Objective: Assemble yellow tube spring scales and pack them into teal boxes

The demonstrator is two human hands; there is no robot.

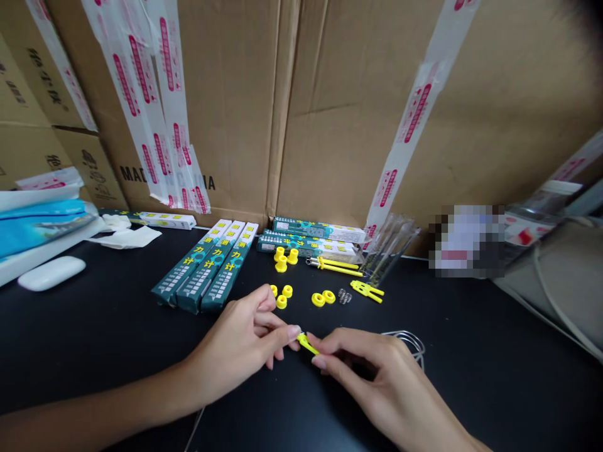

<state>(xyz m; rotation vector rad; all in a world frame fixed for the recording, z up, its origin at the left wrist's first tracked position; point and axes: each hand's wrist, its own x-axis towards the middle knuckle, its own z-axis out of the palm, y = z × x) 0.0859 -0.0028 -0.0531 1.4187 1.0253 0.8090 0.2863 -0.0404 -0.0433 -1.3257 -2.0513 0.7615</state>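
Note:
My left hand (245, 342) and my right hand (372, 376) meet low over the black table (94, 339), both pinching one small yellow plastic piece (307, 343) between thumb and fingertips. A thin wire loop (409, 340) lies just behind my right hand. Beyond my fingers lie several small yellow caps (281, 296), two yellow rings (323, 298), a small metal spring (345, 295), a yellow forked clip (367, 290) and a yellow rod with a metal end (334, 265).
Three long green boxes (207, 267) lie side by side left of centre, more boxes (311, 238) are stacked at the back, with clear tubes (391, 248) beside them. A white mouse (51, 272) and tissue (125, 237) sit far left. Taped cardboard cartons (330, 107) wall the back.

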